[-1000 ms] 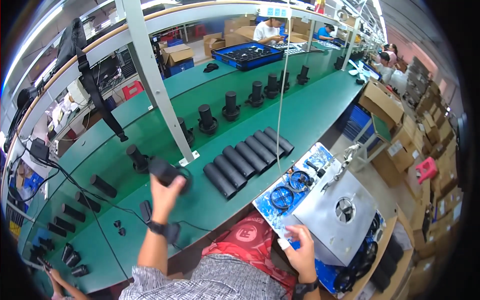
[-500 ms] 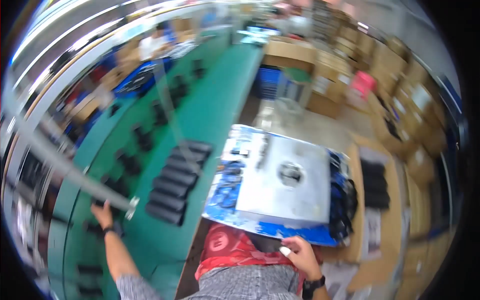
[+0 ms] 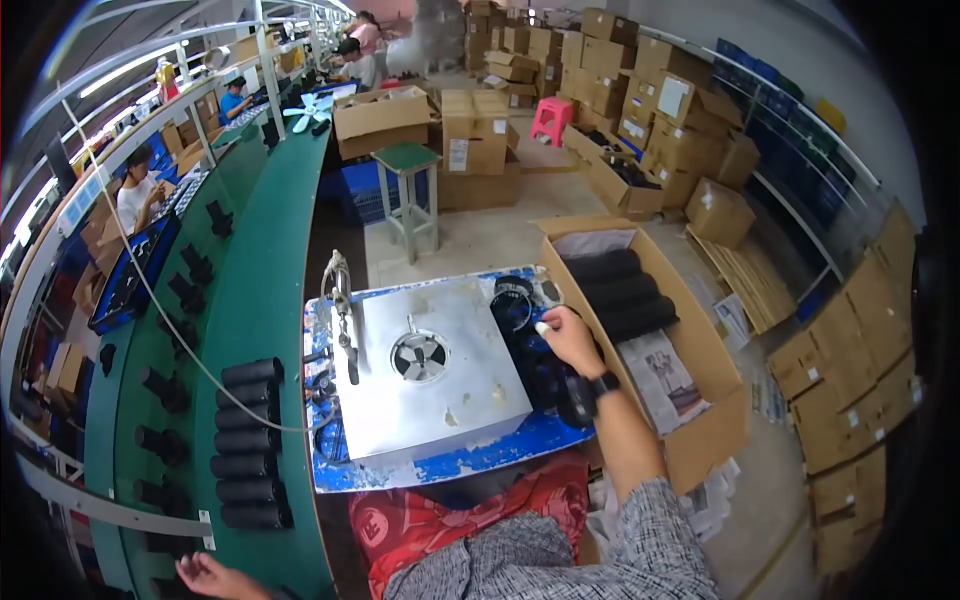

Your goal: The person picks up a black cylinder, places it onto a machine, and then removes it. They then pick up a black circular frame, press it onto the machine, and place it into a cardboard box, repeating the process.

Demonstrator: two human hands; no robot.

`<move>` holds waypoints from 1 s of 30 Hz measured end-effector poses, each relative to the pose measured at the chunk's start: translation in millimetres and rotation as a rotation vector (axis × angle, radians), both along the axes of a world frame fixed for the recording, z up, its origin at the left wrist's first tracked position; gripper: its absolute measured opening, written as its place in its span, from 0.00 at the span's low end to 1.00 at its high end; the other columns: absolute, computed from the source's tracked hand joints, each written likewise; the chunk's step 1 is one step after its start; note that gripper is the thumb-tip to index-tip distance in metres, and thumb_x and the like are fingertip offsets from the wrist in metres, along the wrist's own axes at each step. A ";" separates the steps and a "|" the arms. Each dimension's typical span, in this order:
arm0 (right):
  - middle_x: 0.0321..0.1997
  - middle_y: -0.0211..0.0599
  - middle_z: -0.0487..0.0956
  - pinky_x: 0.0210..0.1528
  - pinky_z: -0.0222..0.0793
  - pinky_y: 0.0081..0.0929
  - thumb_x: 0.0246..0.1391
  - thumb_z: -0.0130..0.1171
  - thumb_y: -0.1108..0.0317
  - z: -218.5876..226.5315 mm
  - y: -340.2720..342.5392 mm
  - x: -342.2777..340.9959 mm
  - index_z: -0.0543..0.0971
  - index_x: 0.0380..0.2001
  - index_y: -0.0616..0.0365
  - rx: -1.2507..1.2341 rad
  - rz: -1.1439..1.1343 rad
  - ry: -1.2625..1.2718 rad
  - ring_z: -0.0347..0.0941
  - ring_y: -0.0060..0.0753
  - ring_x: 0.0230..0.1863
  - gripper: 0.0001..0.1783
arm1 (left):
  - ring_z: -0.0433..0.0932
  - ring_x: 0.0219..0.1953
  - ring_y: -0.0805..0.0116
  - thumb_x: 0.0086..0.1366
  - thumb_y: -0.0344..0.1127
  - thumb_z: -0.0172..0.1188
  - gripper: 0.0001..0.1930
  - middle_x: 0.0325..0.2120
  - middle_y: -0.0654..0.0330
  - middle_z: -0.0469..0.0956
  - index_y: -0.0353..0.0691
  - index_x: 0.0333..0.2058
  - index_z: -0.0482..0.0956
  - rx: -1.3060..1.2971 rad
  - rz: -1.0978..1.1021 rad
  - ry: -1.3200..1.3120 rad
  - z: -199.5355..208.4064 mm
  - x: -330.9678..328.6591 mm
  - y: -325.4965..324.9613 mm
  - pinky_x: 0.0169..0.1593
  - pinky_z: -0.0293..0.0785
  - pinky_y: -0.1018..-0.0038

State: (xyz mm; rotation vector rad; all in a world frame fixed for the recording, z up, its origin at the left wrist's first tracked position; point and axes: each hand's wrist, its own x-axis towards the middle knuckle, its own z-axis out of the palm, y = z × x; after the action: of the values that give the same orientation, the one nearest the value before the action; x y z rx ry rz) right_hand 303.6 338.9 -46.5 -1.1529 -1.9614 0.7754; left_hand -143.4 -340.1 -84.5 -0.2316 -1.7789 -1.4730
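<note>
My left hand is low at the left over the green bench, fingers loosely apart with nothing seen in them. To the right, my right hand reaches over black ring-shaped parts, its fingers partly stretched and a white cover on one fingertip. No held item shows in it; whether it touches the parts is unclear. Beside it stands a silver metal box with a round slotted fixture on top. A metal toggle clamp rises at its left side. The box rests on a chipped blue board.
Black cylinders lie in a row on the green bench, with black parts along its far side. An open carton holding black cylinders stands at my right. A stool and stacked boxes are ahead. Co-workers sit at left.
My view has swung to the right. My right hand has moved from near my lap to the black parts beside the metal box. My left hand has drawn back from the black parts on the bench.
</note>
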 end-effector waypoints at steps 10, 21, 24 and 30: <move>0.50 0.63 0.84 0.61 0.77 0.50 0.48 0.74 0.56 -70.5 147.5 -19.5 0.79 0.51 0.71 -0.054 -0.247 -0.522 0.81 0.64 0.55 0.33 | 0.73 0.51 0.71 0.76 0.25 0.55 0.26 0.53 0.59 0.74 0.37 0.70 0.64 -0.004 -0.430 -0.154 62.4 102.3 101.6 0.58 0.69 0.75; 0.34 0.41 0.86 0.39 0.79 0.43 0.54 0.65 0.70 204.5 -114.1 -49.8 0.83 0.41 0.56 0.498 0.427 -0.009 0.83 0.51 0.35 0.10 | 0.79 0.55 0.66 0.64 0.22 0.70 0.31 0.54 0.58 0.78 0.36 0.65 0.70 -0.133 -1.567 -0.582 146.9 184.4 262.4 0.61 0.75 0.66; 0.39 0.39 0.86 0.37 0.78 0.39 0.52 0.65 0.71 208.4 -170.4 -63.4 0.85 0.40 0.57 0.749 0.726 -0.086 0.82 0.46 0.34 0.11 | 0.79 0.59 0.64 0.62 0.22 0.73 0.33 0.51 0.58 0.80 0.35 0.65 0.70 -0.055 -1.771 -0.803 184.3 206.8 307.8 0.62 0.76 0.64; 0.47 0.39 0.84 0.39 0.76 0.29 0.55 0.66 0.74 182.4 -213.0 -68.5 0.83 0.47 0.59 0.888 0.782 -0.049 0.82 0.35 0.38 0.14 | 0.83 0.53 0.67 0.64 0.25 0.74 0.28 0.48 0.56 0.83 0.33 0.59 0.72 -0.331 -1.801 -0.988 147.2 200.6 329.0 0.54 0.81 0.70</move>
State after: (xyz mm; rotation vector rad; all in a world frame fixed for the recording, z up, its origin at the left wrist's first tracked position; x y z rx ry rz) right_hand 235.1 125.9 135.9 0.1378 -2.4020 0.1387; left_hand 57.3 -11.1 62.6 -1.9522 -2.6749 -2.6893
